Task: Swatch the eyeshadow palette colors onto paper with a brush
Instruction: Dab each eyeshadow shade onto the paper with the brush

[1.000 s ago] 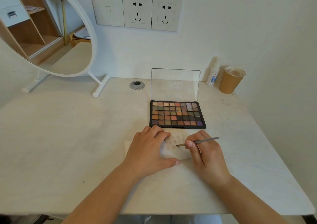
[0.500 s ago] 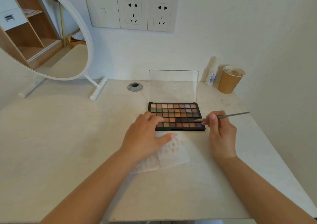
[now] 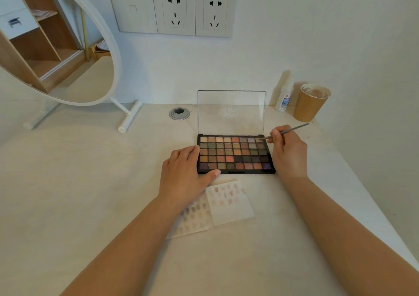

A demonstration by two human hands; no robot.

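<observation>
Our eyeshadow palette (image 3: 235, 153) lies open on the desk (image 3: 90, 182), the paper (image 3: 229, 202) just before it. Our left hand (image 3: 188, 173) rests flat-fingered, steadying the palette. Our right hand (image 3: 289, 152) pinches the brush (image 3: 286, 131), tip seemingly loading the top-right pan.

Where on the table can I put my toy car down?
Left side is bare, between the mirror stand and the left hand. It is crowded around the palette, paper, bottle and cup.

round mirror (image 3: 56, 46), paper cup (image 3: 309, 105) — small bottle (image 3: 284, 98)
</observation>
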